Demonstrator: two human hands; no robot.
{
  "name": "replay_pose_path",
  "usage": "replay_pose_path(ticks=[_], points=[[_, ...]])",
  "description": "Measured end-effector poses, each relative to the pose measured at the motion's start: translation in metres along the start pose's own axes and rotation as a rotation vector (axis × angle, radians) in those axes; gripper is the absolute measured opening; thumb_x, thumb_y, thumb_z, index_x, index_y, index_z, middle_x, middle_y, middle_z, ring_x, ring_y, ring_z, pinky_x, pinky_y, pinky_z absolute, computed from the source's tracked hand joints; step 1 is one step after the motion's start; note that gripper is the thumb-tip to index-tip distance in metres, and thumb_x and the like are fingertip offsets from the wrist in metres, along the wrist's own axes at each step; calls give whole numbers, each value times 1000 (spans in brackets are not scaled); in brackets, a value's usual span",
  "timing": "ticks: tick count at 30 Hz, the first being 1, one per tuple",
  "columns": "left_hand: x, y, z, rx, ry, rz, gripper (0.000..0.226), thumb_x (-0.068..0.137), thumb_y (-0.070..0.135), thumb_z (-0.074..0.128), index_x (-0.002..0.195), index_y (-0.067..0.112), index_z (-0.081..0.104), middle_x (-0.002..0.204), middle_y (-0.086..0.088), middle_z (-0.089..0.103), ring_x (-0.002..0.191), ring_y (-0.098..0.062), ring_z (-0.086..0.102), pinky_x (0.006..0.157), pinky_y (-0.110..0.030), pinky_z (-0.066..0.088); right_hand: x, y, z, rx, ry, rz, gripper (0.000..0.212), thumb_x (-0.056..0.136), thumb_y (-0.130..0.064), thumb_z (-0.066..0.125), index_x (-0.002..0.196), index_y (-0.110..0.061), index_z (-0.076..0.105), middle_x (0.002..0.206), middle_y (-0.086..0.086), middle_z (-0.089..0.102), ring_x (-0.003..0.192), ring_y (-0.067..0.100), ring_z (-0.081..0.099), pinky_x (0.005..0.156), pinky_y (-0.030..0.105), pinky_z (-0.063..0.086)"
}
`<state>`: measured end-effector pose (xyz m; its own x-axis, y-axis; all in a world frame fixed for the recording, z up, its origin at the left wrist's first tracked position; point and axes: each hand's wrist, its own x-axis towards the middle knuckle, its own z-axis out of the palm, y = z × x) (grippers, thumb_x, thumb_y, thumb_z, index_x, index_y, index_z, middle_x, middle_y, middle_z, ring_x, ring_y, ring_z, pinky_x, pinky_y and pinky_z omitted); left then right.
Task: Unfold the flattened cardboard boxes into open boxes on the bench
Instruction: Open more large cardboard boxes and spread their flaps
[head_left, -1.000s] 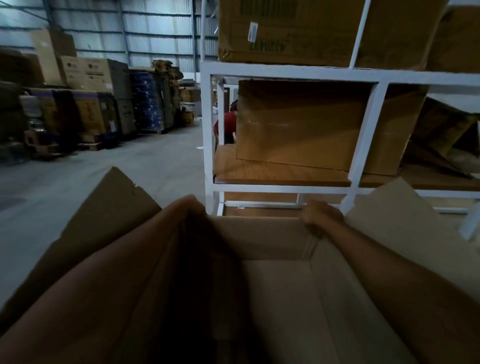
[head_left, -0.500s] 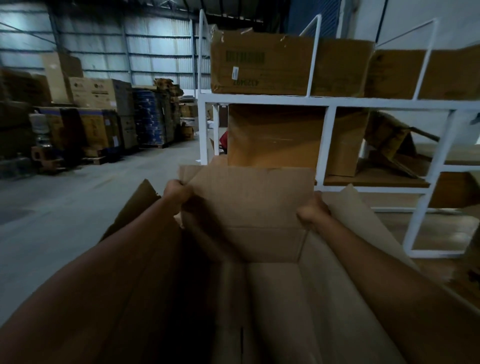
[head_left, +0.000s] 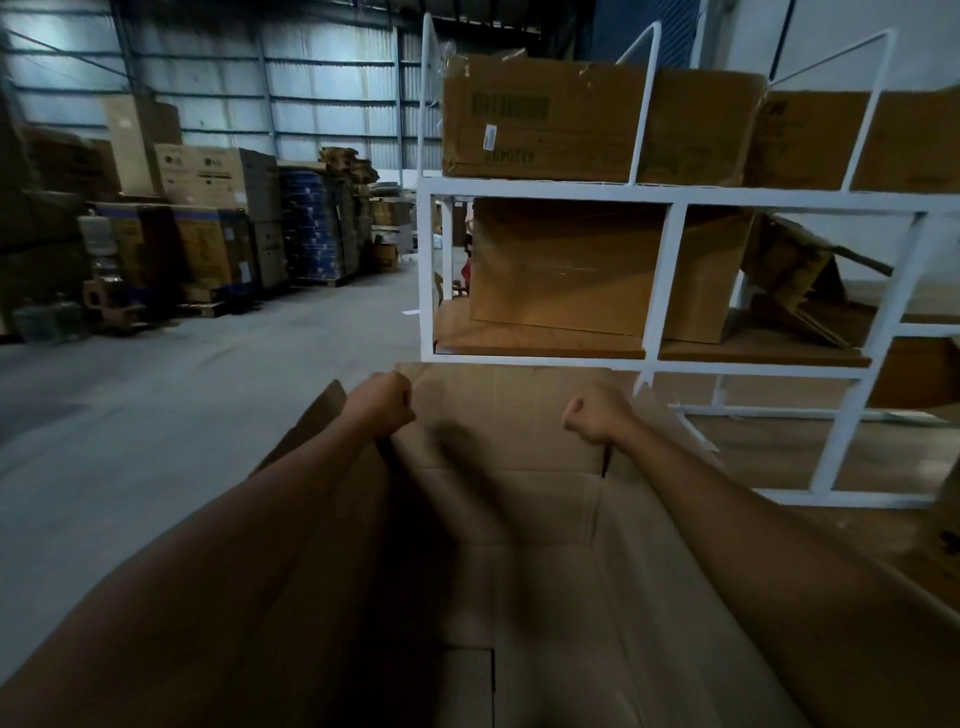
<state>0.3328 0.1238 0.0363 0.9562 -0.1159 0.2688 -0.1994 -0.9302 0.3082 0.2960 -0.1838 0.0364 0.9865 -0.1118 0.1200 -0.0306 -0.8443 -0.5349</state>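
Both hands are curled tight: the left hand (head_left: 382, 402) at the left edge and the right hand (head_left: 597, 413) at the right edge of the far flap (head_left: 509, 405), apparently gripping it, though blur hides the fingers. The cardboard box (head_left: 545, 571) lies open between the forearms, just before a white shelf rack (head_left: 545, 189) holding cartons (head_left: 566, 265).

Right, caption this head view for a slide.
Left hand and right hand grip the far cardboard flap, white shelving behind.
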Motion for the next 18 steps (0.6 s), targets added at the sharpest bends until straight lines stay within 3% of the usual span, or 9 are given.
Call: replay_pose_path(ticks=[2,4,6,9,15,18], points=[[10,0,12,10,-35,25,12,84,24,72,78,19,62,88,-5,66,79,-18,62,70,-30,53,5,-3,10,-52,-67,-22,14,91,-13,62,93,-2,70,92,16,71,88,31,70,77,41,58],[22,-1,23,14,-63,61,10,85,23,69,92,18,65,98,-5,65,86,-19,60,72,-31,51,16,-4,19,-47,-64,-40,14,91,-15,63,98,-4,69,98,16,70,95,32,68,82,43,56],[34,-3,33,25,-84,95,28,85,24,69,112,19,63,113,-5,59,99,-20,57,83,-33,52,25,-5,25,-56,-70,-41,25,91,-16,62,114,-6,65,113,15,66,104,31,63,87,43,52],[41,-4,42,41,-83,96,41,84,28,69,123,22,58,121,-6,53,110,-23,54,92,-38,50,29,-3,33,-122,-101,-57,47,92,-18,62,137,-8,51,135,14,57,118,29,56,95,40,48],[24,16,29,65,-141,118,45,89,29,64,130,14,53,131,-11,55,127,-29,43,97,-43,45,-1,3,20,-187,-138,-28,52,93,-22,62,141,-8,47,140,15,53,121,30,54,97,39,47],[-3,36,8,49,-152,117,56,92,36,60,142,15,43,148,-13,42,139,-31,33,106,-47,39,-35,0,-5,-209,-118,-49,52,94,-25,61,142,-8,47,141,16,52,124,31,52,98,39,44]])
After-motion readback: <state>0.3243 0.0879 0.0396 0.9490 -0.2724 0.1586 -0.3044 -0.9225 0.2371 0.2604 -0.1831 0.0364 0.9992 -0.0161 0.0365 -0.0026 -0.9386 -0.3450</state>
